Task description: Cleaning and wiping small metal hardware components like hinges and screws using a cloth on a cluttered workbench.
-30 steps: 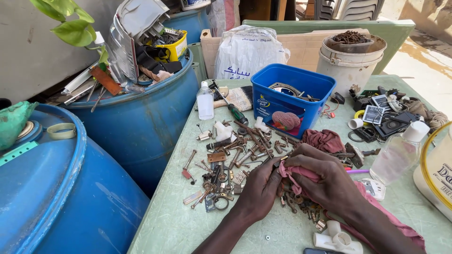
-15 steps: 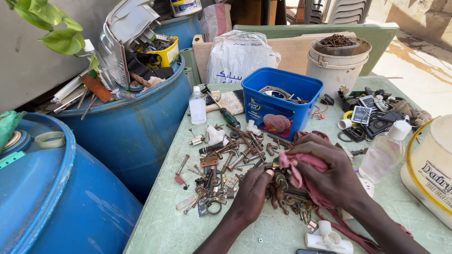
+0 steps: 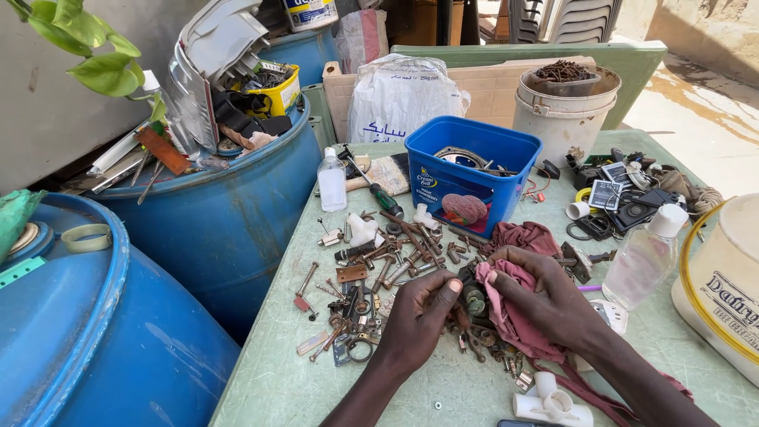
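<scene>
My left hand [image 3: 419,315] pinches a small round metal part [image 3: 474,300] at the middle of the green table [image 3: 269,379]. My right hand [image 3: 545,296] grips a reddish-pink rag [image 3: 514,316] and presses it against that part. Both hands rest over a heap of rusty keys, bolts and hardware [image 3: 379,269]. The rag trails down past my right wrist toward the table's near edge.
A blue plastic tub [image 3: 473,162] with metal bits stands behind the heap. Beside it lie a screwdriver [image 3: 379,194] and a small clear bottle [image 3: 331,180]. Another clear bottle [image 3: 644,257] and a white bucket [image 3: 723,285] stand right. Blue barrels [image 3: 213,213] crowd the left; white pipe fittings [image 3: 549,405] lie near.
Both hands have stayed over the hardware heap, working the rag around the small part. The camera view has shifted slightly left and closer.
</scene>
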